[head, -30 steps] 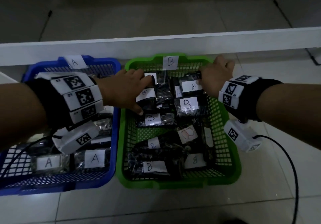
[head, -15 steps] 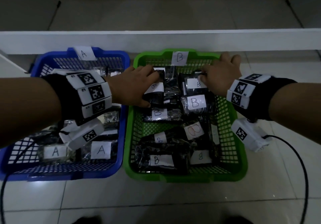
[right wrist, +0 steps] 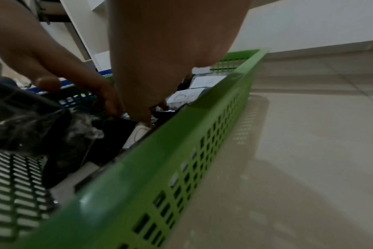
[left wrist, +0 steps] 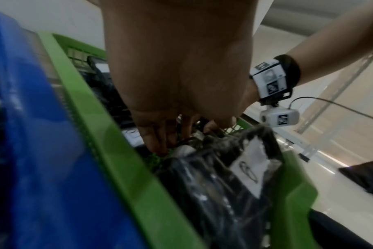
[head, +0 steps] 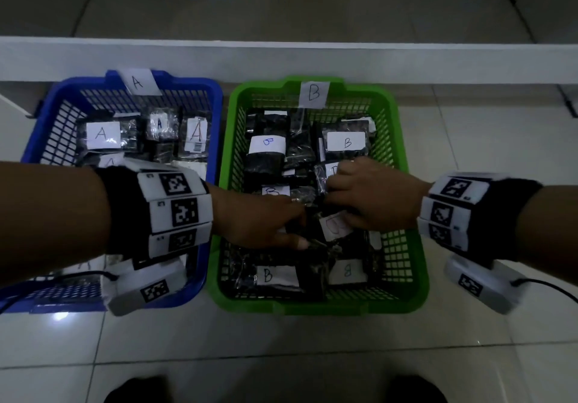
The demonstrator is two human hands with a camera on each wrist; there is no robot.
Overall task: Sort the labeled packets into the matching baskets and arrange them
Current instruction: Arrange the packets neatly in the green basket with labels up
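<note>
1. Fingers of the left hand (head: 259, 221) and right hand (head: 372, 196) curl onto one B packet (head: 333, 227) between them; whether either truly grips it cannot be told.
2. That packet lies mid green basket (head: 416, 246), tilted toward one o'clock.
3. Blue basket (head: 215, 114) sits at nine o'clock.

Down on the pale tiled floor (head: 312, 349), glossy enough to catch a bright glint of light near the front left, two mesh baskets sit side by side, their inner walls just about touching. On the left stands the blue basket (head: 215, 139), tagged A on its far rim; on the right, the green basket (head: 403, 152), tagged B. Dark grout lines cross the tiles in front of both. Behind them a long white ledge (head: 438, 61) runs straight across, right up against the baskets' far rims.
</note>
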